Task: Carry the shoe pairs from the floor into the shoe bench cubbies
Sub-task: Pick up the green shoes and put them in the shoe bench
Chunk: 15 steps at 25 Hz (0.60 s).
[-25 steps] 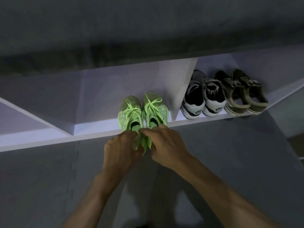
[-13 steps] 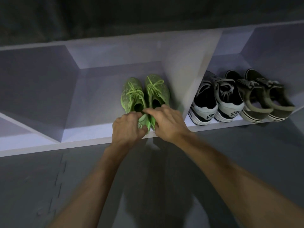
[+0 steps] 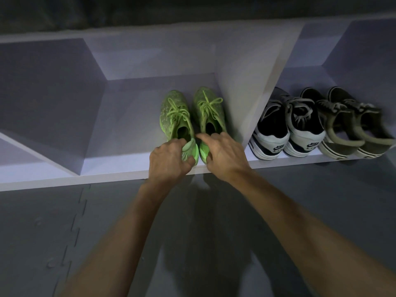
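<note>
Open cubby floor (image 3: 128,116) left of green sneakers (image 3: 190,116)

Likely home entryway: shoe bench (image 3: 150,174), foam-tile floor (image 3: 42,232).

Grey foam floor mat (image 3: 42,243) of interlocking tiles, lying below me in front of the shelving; a jigsaw-toothed seam (image 3: 80,202) runs from the shelving's front edge toward me at my left. Faint scuff marks (image 3: 50,263) dot the tile left of that seam. A dark shadow (image 3: 205,232) falls across the mat between my forearms.
</note>
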Motion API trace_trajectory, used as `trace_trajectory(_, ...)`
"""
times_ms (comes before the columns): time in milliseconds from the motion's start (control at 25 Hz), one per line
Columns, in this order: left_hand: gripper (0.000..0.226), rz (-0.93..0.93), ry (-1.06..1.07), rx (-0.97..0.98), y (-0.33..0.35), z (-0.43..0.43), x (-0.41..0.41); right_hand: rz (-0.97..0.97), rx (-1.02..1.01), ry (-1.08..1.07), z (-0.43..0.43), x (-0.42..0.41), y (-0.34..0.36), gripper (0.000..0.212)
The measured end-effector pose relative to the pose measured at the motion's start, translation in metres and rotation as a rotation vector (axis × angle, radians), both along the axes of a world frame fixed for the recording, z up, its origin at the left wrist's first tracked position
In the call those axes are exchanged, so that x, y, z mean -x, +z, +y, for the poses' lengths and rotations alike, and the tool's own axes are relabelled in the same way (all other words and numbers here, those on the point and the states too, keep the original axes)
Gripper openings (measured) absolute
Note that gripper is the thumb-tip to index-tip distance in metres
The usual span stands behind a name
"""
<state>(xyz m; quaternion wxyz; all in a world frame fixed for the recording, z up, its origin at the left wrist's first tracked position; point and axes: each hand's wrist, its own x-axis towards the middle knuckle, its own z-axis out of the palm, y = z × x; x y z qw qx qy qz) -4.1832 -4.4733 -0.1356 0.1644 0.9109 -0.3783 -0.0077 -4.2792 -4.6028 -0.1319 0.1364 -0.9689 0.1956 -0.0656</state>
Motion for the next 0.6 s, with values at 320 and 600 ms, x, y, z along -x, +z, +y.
trace_trajectory(320, 0.049, 0.012, 0.153, 0.11, 0.006, 0.008, 0.029, -0.013, -0.037, -0.055, 0.02, 0.012, -0.002, 0.08)
trace_trajectory(600, 0.057, 0.082, 0.16, 0.188, 0.008, 0.026, 0.039, -0.125, -0.083, -0.088, 0.035, 0.032, -0.002, 0.074)
